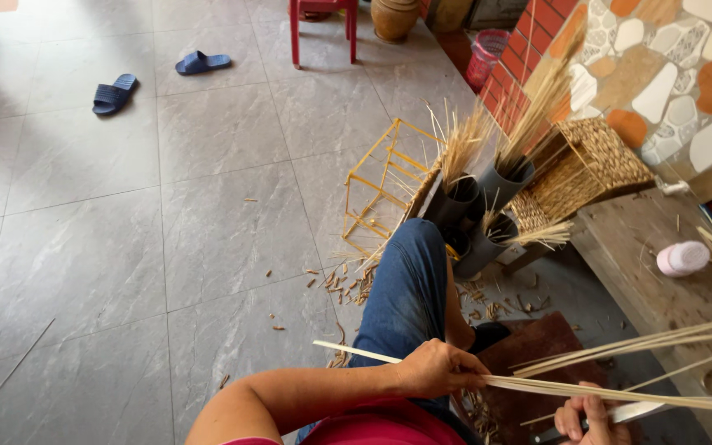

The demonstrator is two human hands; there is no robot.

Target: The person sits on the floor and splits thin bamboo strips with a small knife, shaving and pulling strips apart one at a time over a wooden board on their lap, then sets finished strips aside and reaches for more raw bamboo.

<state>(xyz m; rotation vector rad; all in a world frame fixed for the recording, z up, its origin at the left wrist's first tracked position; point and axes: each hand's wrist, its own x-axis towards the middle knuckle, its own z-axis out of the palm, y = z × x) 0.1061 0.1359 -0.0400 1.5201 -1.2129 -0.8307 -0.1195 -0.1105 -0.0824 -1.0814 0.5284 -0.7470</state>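
Head view looks down on a long pale bamboo strip [537, 386] running across the lower part of the frame, from a free tip at lower centre out past the right edge. The left hand [438, 369] is closed around the strip near the middle of the lower frame, fingers curled over it. The right hand [583, 419], at the bottom right, is wrapped around the dark handle of a knife [632, 412]; the pale blade lies just beneath the strip, though whether blade and strip touch cannot be told. More thin strips [644, 342] fan out just above, slanting up toward the right edge.

Under the hands lies a reddish-brown board [537, 346], with shavings [339, 284] scattered on the grey tiled floor [125, 247] to its left and above it. The person's leg in blue jeans [405, 288] stretches up toward the centre of the frame. Beyond the knee stand grey tubes [488, 206] holding bundles of thin splints. A yellow frame of sticks [381, 181] leans just left of them, and a woven basket [595, 165] sits to their right. A wooden bench [644, 272] at the right carries a pink-capped white bottle [683, 258]. In the upper left, two blue slippers [114, 93] lie well apart from the work. A red stool [323, 25] stands at the top centre.
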